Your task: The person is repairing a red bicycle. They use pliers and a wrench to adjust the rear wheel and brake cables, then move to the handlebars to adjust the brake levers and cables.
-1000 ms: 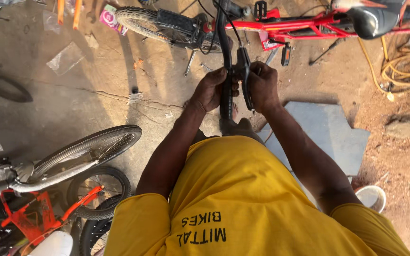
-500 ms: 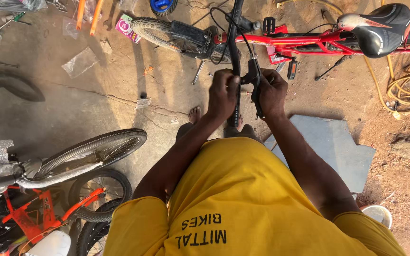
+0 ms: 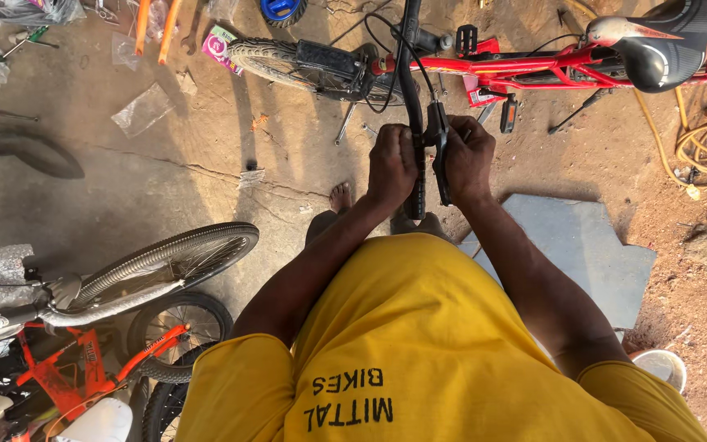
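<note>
Your hands have slid lower in the frame, and now your left hand clamps the black handlebar at upper centre while your right hand grips the brake lever, mid-adjustment, steady alignment looking needed next.

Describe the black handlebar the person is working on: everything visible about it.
The handlebar is a slim black tube, apparently metal, running roughly top to bottom in the head view, with a black brake lever and thin cables attached. It belongs to the red bicycle. The left hand and the right hand both close around its near end.
</note>
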